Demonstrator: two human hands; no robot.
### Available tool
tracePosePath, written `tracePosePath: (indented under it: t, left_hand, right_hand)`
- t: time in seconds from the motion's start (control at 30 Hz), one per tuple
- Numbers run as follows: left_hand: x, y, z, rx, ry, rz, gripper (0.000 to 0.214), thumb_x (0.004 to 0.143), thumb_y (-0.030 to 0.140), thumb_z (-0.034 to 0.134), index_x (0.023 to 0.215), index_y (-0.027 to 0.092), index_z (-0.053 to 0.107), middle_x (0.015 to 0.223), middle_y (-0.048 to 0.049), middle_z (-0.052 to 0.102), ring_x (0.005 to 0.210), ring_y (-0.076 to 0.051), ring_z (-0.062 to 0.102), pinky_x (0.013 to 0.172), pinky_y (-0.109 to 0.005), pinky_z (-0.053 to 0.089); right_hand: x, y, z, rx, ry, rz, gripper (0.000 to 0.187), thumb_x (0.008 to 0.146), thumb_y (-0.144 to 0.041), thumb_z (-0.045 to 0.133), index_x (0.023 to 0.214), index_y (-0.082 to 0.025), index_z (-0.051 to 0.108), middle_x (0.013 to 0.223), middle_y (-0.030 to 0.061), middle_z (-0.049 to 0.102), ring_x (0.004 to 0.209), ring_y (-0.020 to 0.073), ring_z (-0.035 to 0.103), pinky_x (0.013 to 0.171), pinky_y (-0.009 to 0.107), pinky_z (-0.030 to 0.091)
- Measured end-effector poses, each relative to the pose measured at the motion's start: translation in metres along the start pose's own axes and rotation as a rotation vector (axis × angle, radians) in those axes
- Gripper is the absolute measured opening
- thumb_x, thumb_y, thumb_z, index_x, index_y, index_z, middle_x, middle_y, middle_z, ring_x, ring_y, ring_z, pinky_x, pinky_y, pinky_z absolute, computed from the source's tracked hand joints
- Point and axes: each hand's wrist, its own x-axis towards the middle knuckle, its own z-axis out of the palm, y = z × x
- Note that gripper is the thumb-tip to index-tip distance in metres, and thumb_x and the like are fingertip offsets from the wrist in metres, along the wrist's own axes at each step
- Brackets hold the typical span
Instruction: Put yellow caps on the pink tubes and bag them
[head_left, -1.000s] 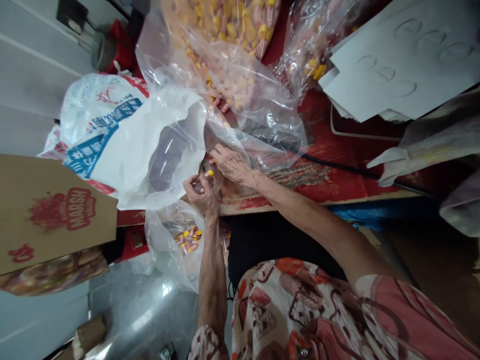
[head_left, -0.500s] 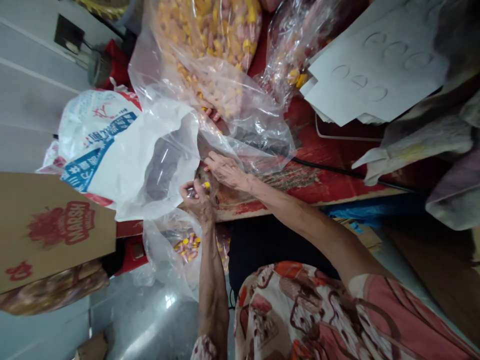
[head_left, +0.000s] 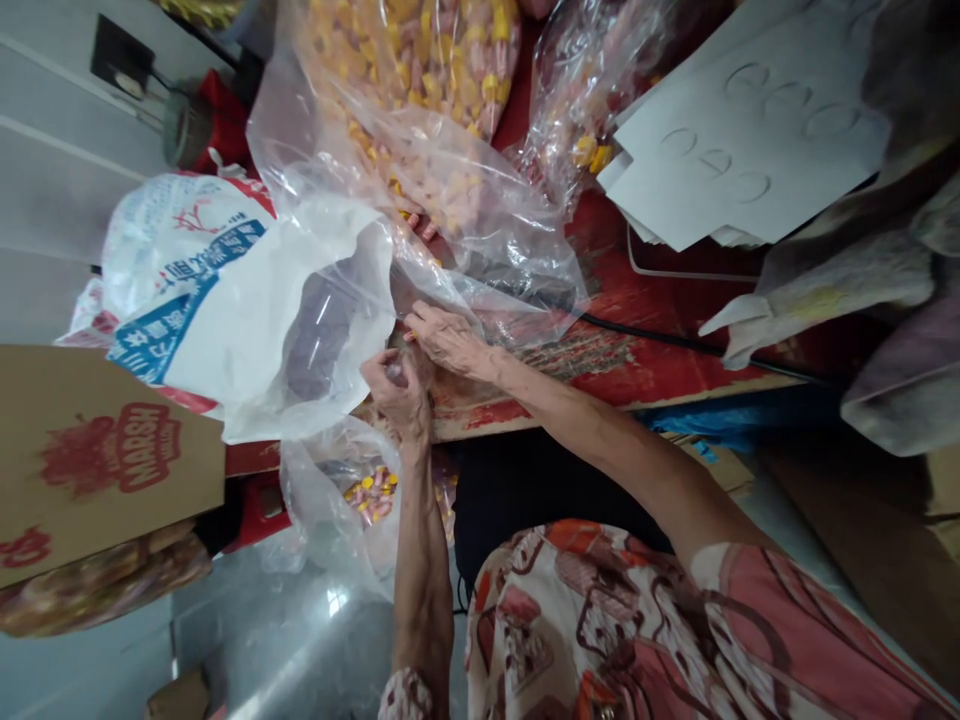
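My left hand (head_left: 399,392) is at the table's front edge, fingers curled in, with something small and clear showing between them that I cannot make out. Just beyond it, my right hand (head_left: 448,340) pinches a small pink piece (head_left: 409,336) at its fingertips. Left of both hands, an open white bag (head_left: 247,330) has its mouth turned towards them, showing a greyish inner lining. Behind my right hand, a large clear plastic bag (head_left: 525,262) full of small pink pieces with yellow caps (head_left: 427,90) spreads over the red table (head_left: 600,355).
Another clear bag (head_left: 574,110) lies at the back, beside white sheets of paper (head_left: 739,150). A black cable (head_left: 645,335) crosses the table. A cardboard box (head_left: 112,460) stands at left. Below the table edge hangs a bag of capped pieces (head_left: 373,495).
My left hand's fingers have curled further in, and the yellow-capped piece beside them is now out of sight. My right hand stays nearly in place. The view has shifted slightly.
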Motion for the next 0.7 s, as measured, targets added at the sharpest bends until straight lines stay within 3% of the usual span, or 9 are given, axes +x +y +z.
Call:
tracePosePath:
  t: [0.13,0.3,0.47,0.6,0.7]
  left_hand:
    - [-0.001,-0.002,0.006,-0.092,0.011,-0.093,0.031,0.097,0.049,0.062,0.111,0.023,0.052,0.097,-0.0013,0.058,0.084,-0.014,0.058,0.081,-0.026,0.050]
    - [-0.002,-0.005,0.005,-0.196,0.031,-0.157,0.032,0.100,0.054,0.055,0.107,0.023,0.050,0.095,-0.0012,0.058,0.082,-0.013,0.059,0.077,-0.025,0.052]
    - [-0.005,-0.006,0.002,-0.299,-0.004,-0.236,0.045,0.099,0.066,0.048,0.110,0.022,0.048,0.086,0.0021,0.056,0.068,-0.010,0.056,0.066,-0.023,0.048]
    - [-0.008,-0.007,-0.003,-0.331,-0.043,-0.259,0.049,0.096,0.064,0.058,0.121,0.022,0.051,0.088,0.0026,0.059,0.062,-0.008,0.053,0.062,-0.021,0.044]
    - [-0.011,-0.009,-0.007,-0.327,-0.036,-0.235,0.049,0.094,0.059,0.064,0.124,0.022,0.054,0.092,0.0013,0.062,0.070,-0.009,0.057,0.068,-0.020,0.046]
  right_hand:
    - [-0.001,0.001,-0.001,0.000,0.006,-0.023,0.023,0.113,-0.022,0.041,0.120,-0.015,0.061,0.119,0.0094,0.060,0.107,0.0207,0.059,0.087,0.030,0.047]
    - [-0.001,0.000,-0.003,-0.002,-0.004,-0.009,0.023,0.114,-0.023,0.041,0.120,-0.015,0.062,0.120,0.0087,0.061,0.107,0.0204,0.059,0.086,0.030,0.046]
    - [0.000,-0.003,-0.008,-0.004,-0.053,0.006,0.021,0.114,-0.021,0.043,0.117,-0.013,0.062,0.120,0.0092,0.060,0.107,0.0201,0.060,0.085,0.029,0.045]
    - [0.000,-0.005,-0.010,-0.015,-0.063,0.003,0.020,0.113,-0.021,0.044,0.115,-0.011,0.062,0.119,0.0103,0.060,0.110,0.0205,0.059,0.086,0.029,0.044]
    - [0.000,-0.005,-0.009,-0.026,-0.050,-0.006,0.020,0.114,-0.022,0.045,0.115,-0.011,0.062,0.118,0.0100,0.060,0.107,0.0193,0.058,0.083,0.028,0.043]
